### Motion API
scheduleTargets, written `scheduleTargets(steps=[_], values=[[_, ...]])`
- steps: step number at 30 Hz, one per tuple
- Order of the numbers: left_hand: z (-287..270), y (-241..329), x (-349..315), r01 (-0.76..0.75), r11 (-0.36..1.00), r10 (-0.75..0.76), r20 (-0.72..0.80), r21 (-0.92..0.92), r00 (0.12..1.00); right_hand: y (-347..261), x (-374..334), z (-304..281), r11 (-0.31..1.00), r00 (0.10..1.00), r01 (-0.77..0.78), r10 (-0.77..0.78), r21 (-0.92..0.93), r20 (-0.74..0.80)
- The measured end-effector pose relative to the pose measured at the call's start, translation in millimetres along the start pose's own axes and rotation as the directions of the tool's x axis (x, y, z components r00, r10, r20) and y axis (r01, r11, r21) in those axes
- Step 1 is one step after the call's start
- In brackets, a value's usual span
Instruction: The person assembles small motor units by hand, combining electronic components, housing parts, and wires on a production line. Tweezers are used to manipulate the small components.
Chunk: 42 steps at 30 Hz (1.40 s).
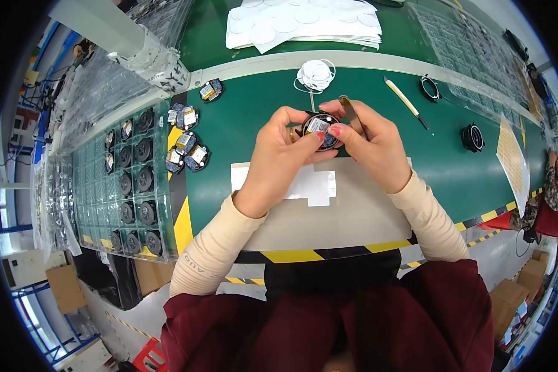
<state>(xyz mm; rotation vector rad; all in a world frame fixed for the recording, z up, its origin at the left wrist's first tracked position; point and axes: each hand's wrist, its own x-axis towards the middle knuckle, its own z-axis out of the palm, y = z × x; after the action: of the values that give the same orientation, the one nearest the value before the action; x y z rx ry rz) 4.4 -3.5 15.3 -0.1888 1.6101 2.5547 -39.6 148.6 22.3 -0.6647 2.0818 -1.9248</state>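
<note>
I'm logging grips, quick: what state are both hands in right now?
Left hand: closed on the round black circuit-board module, thumb on its face.
Right hand: closed on the module's other side, also holding metal tweezers.

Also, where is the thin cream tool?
In the head view, the cream tool lies right of centre on the table, between the right hand and upper black ring.

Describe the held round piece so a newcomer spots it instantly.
On the green table, find the white coil. Below it in view, the left hand and right hand hold a round dark-rimmed piece with a pale label; similar pieces at left lie unheld.
</note>
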Motion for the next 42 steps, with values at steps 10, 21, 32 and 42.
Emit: scheduleTargets(steps=[10, 21, 32, 42], values=[[4.5, -6.2, -0.3, 0.002, 0.989, -0.012, -0.067, -0.150, 0.998, 10.0, -3.9, 1.8, 0.997, 0.989, -0.026, 0.016, -0.067, -0.148], [-6.8, -1.4, 11.1, -0.060, 0.952, 0.047, -0.048, -0.299, 0.998, 1.2, 4.1, -19.4, 0.979, 0.925, 0.189, -0.152, 0.075, -0.348], [-15.1, -11.8, 13.2, -0.072, 0.939, 0.079, 0.008, -0.336, 0.997, 6.5, -33.1, -12.4, 0.877, 0.890, -0.443, 0.404, 0.187, 0.212], [-14.0, -14.0, 12.2, -0.094, 0.945, 0.103, 0.010, -0.312, 0.995, 12.7, -34.6, -3.1, 0.877, 0.904, -0.422, 0.388, 0.229, 0.180]])
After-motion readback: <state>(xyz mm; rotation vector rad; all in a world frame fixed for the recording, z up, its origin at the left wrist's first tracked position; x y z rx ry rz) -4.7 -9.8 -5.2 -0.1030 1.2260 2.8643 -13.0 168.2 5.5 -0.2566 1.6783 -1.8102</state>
